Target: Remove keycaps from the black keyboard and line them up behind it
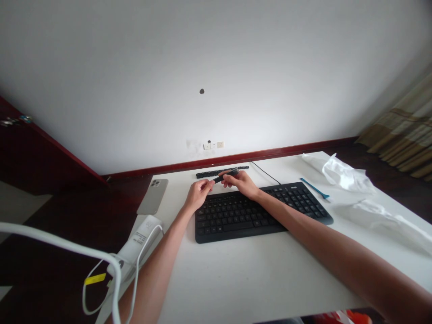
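Your left hand and right hand meet above the far edge of the black keyboard, and between them you hold a slim black bar. The bar lies tilted, its left end lower and nearer to you, its right end higher and farther off. Your left thumb and forefinger are pinched shut on the left end, with the other fingers curled in. Your right fingers are closed over the right end and cover most of it. The bar hangs just above the keyboard's top rows; you cannot tell whether it touches them.

Just beyond your hands, a row of loose black keycaps lies along the far side of the white table. A phone lies face down on the left edge of the table, well apart from the keyboard. Nearer to you on the left sits a white power adapter with its cable looped about it. Right of the keyboard lies a small blue brush, and past it a crumpled white plastic bag.
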### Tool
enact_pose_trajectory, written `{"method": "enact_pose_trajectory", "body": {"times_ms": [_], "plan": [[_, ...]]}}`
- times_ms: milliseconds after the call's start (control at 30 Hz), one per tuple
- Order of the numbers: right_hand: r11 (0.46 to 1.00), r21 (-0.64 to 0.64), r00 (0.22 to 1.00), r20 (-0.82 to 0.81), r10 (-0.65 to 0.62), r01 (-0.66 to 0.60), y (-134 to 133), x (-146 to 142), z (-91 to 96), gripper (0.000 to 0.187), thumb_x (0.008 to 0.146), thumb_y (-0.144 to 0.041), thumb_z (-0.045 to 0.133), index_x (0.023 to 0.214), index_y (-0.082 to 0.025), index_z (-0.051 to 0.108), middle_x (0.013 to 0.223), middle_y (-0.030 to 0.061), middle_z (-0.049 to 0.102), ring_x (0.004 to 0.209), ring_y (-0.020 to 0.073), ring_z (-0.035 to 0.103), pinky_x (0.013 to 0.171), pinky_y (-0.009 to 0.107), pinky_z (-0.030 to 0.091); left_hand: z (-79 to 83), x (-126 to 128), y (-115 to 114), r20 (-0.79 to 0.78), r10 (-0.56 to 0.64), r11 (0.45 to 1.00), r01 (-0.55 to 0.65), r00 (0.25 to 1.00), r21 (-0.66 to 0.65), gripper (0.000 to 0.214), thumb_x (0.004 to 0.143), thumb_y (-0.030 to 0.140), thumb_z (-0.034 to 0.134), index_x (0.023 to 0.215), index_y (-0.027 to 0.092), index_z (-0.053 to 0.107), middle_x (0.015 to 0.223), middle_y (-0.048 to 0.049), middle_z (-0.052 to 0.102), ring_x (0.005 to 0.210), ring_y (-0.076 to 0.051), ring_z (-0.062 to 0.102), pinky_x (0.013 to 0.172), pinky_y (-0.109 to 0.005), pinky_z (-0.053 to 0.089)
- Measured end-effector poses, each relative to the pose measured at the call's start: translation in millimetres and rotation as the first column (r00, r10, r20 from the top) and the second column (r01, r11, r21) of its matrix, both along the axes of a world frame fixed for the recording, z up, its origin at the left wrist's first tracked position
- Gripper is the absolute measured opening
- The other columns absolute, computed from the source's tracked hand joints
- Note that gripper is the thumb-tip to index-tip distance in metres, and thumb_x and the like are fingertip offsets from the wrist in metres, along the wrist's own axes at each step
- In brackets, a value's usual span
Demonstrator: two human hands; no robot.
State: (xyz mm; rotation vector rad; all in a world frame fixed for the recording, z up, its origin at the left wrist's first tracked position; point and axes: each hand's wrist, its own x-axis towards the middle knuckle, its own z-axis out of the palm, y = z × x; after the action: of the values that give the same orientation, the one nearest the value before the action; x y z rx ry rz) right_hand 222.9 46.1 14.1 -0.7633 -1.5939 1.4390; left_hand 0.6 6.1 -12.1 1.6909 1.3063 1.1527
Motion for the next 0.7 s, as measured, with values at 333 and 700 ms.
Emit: {"method": "enact_pose_trajectory", "body": {"times_ms": [333, 700], "plan": [[0.995, -0.088, 0.998, -0.037, 0.049, -0.052, 4.0, 4.5, -5.8, 0.045, 0.088, -0.053, 0.076, 0.114, -0.016, 0.079, 0.089, 0.0085, 0.078, 0.075, 0.0165, 0.067, 0.072, 0.030, 0.053, 0.6, 0.8, 0.1, 0.097, -0.056, 0.998, 0.060, 0.994, -0.036, 0.048, 0.095, 0.062, 0.060, 0.083, 0.017, 0.066, 0.081, -0.0050, 0.068, 0.075, -0.017, 0.063, 0.071, -0.026, 0.049], [0.987, -0.137, 0.994, -0.092, 0.068, -0.080, 5.8, 4.3, -8.1, 0.046, 0.087, -0.053, 0.077, 0.112, -0.014, 0.079, 0.084, 0.0077, 0.076, 0.071, 0.0148, 0.064, 0.074, 0.030, 0.053, 0.9, 1.1, -0.1, 0.116, -0.088, 0.995, 0.092, 0.989, -0.031, 0.046, 0.095, 0.061, 0.062, 0.087, 0.016, 0.068, 0.085, -0.0058, 0.071, 0.077, -0.016, 0.063, 0.073, -0.026, 0.050]]}}
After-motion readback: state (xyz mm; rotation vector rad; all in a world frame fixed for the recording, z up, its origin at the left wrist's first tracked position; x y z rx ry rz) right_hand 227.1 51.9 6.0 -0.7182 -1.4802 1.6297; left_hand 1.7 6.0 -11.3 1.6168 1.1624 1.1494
